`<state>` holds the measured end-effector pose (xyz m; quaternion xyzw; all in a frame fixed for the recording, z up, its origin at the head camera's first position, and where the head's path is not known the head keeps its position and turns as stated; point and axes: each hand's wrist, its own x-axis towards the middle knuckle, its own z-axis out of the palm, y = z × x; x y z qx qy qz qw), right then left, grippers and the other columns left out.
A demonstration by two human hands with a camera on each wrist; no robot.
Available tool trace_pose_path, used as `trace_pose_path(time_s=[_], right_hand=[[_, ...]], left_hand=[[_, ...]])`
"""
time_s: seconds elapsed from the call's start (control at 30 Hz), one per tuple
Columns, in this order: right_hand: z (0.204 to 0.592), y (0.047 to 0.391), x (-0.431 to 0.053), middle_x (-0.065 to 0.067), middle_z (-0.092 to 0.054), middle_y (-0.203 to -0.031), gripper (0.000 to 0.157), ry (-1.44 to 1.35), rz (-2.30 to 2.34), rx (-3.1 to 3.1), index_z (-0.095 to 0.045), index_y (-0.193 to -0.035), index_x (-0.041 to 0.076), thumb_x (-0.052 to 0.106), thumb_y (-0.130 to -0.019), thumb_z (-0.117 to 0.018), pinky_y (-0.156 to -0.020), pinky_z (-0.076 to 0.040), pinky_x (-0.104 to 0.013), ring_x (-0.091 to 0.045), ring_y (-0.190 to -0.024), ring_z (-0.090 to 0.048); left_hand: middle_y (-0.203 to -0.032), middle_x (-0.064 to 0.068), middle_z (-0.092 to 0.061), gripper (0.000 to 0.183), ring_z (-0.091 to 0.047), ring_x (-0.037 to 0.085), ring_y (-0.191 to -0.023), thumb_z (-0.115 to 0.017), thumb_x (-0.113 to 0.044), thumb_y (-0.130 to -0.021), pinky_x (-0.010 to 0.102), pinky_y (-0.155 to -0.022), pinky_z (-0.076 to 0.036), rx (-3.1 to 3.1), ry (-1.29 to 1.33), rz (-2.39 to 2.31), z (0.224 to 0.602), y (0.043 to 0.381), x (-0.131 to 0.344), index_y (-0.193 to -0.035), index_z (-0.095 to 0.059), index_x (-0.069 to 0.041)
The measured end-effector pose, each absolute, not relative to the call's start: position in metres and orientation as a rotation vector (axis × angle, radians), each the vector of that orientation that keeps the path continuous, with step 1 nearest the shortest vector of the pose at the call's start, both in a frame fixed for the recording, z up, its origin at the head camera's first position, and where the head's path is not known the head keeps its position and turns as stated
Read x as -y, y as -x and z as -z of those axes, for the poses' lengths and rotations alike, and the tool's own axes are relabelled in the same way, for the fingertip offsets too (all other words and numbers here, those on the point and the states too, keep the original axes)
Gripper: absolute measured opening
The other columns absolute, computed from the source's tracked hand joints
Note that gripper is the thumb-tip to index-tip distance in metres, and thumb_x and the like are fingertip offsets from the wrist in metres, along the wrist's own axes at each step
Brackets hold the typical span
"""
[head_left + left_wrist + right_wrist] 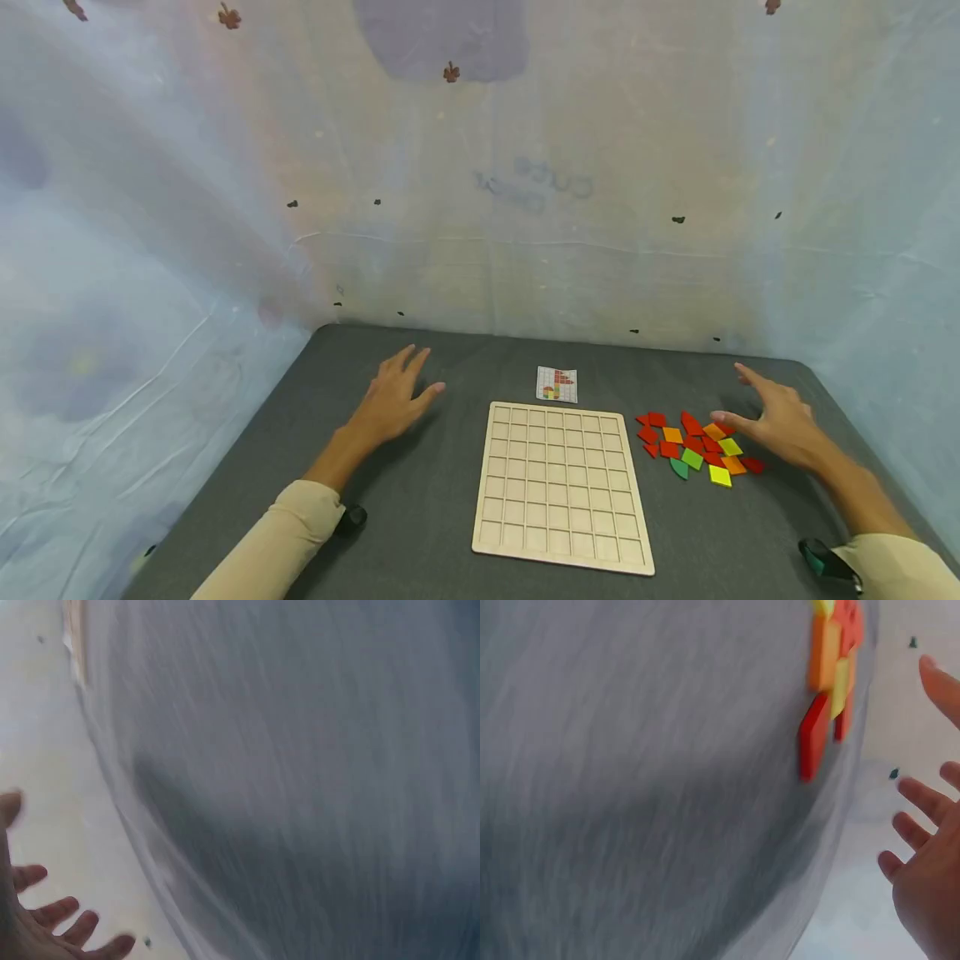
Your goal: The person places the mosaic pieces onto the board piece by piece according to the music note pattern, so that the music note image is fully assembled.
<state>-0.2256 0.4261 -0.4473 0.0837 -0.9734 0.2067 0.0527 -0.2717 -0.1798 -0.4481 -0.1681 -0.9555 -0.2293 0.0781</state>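
My left hand (390, 402) hovers over the dark table, left of a wooden grid board (558, 492), with fingers spread and nothing held. In the left wrist view its fingers (56, 911) are apart. On the other side, my right hand (783, 421) is above the right edge of a loose group of flat coloured tiles, fingers extended and holding nothing. Among them are a red tile (668, 450), an orange tile (672, 435), a light green tile (692, 458), a dark green rounded tile (679, 468) and a yellow tile (720, 476). The board's square cells hold no tiles.
A small printed card (557, 385) with a coloured pattern on a grid lies just behind the board. The grey table (420, 517) is bordered at the back and left by a pale hanging sheet (480, 267) with small dark marks.
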Motion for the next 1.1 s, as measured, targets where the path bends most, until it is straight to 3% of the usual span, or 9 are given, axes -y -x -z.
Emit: trace_pose_path(time_s=[0.2, 0.33, 0.43, 0.67, 0.77, 0.9, 1.1], right_hand=[[0.445, 0.227, -0.405, -0.035, -0.057, -0.143, 0.085, -0.33, -0.73, 2.91, -0.044, -0.156, -0.004, 0.043, -0.094, -0.079, -0.09, -0.03, -0.081, -0.06, -0.129, -0.044], [0.444, 0.228, -0.391, -0.032, -0.064, -0.137, 0.069, -0.386, -0.748, 2.902, -0.059, -0.144, -0.005, 0.036, -0.093, -0.081, -0.093, -0.034, -0.083, -0.055, -0.126, -0.054], [0.444, 0.228, -0.382, -0.029, -0.069, -0.129, 0.061, -0.41, -0.749, 2.921, -0.065, -0.137, -0.006, 0.033, -0.093, -0.082, -0.094, -0.034, -0.082, -0.054, -0.123, -0.054], [0.447, 0.228, -0.362, -0.022, -0.073, -0.122, 0.047, -0.441, -0.8, 2.951, -0.071, -0.129, -0.004, 0.028, -0.095, -0.08, -0.096, -0.03, -0.079, -0.05, -0.119, -0.054], [0.448, 0.228, -0.356, -0.021, -0.073, -0.122, 0.043, -0.45, -0.807, 2.961, -0.073, -0.127, -0.003, 0.026, -0.095, -0.08, -0.096, -0.039, -0.075, -0.045, -0.114, -0.059], [0.449, 0.229, -0.349, -0.02, -0.074, -0.121, 0.041, -0.467, -0.831, 2.983, -0.074, -0.126, -0.004, 0.024, -0.096, -0.08, -0.092, -0.054, -0.067, -0.04, -0.11, -0.067], [0.452, 0.232, -0.345, -0.021, -0.073, -0.12, 0.041, -0.447, -0.848, 3.01, -0.074, -0.124, -0.004, 0.023, -0.095, -0.08, -0.089, -0.058, -0.061, -0.037, -0.107, -0.07]], left_hand=[[-0.159, 0.024, -0.043, 0.066, -0.046, 0.045, -0.144, -0.066, -0.035, -0.105, 0.067, -0.112, -0.045, 2.789, 0.467, 1.095, 0.445, 0.249, 0.152, -0.161, -0.044, -0.006], [-0.149, 0.02, -0.054, 0.059, -0.06, 0.037, -0.129, -0.071, -0.03, -0.102, 0.06, -0.101, -0.055, 2.732, 0.435, 1.241, 0.442, 0.233, 0.139, -0.154, -0.054, -0.007], [-0.145, 0.015, -0.059, 0.055, -0.065, 0.032, -0.124, -0.073, -0.029, -0.101, 0.056, -0.097, -0.058, 2.736, 0.404, 1.324, 0.439, 0.222, 0.132, -0.151, -0.059, -0.01], [-0.139, 0.014, -0.064, 0.052, -0.069, 0.03, -0.116, -0.074, -0.026, -0.1, 0.041, -0.08, -0.064, 2.813, 0.354, 1.479, 0.442, 0.202, 0.118, -0.146, -0.062, -0.006], [-0.14, 0.02, -0.062, 0.054, -0.07, 0.031, -0.113, -0.072, -0.024, -0.101, 0.036, -0.071, -0.065, 2.814, 0.354, 1.592, 0.446, 0.196, 0.114, -0.147, -0.059, 0.0], [-0.142, 0.025, -0.059, 0.056, -0.07, 0.034, -0.114, -0.071, -0.024, -0.102, 0.035, -0.069, -0.066, 2.804, 0.353, 1.714, 0.453, 0.189, 0.111, -0.148, -0.056, 0.003], [-0.14, 0.027, -0.059, 0.057, -0.07, 0.035, -0.113, -0.071, -0.024, -0.1, 0.035, -0.071, -0.066, 2.785, 0.344, 1.781, 0.459, 0.186, 0.105, -0.146, -0.056, 0.006]])
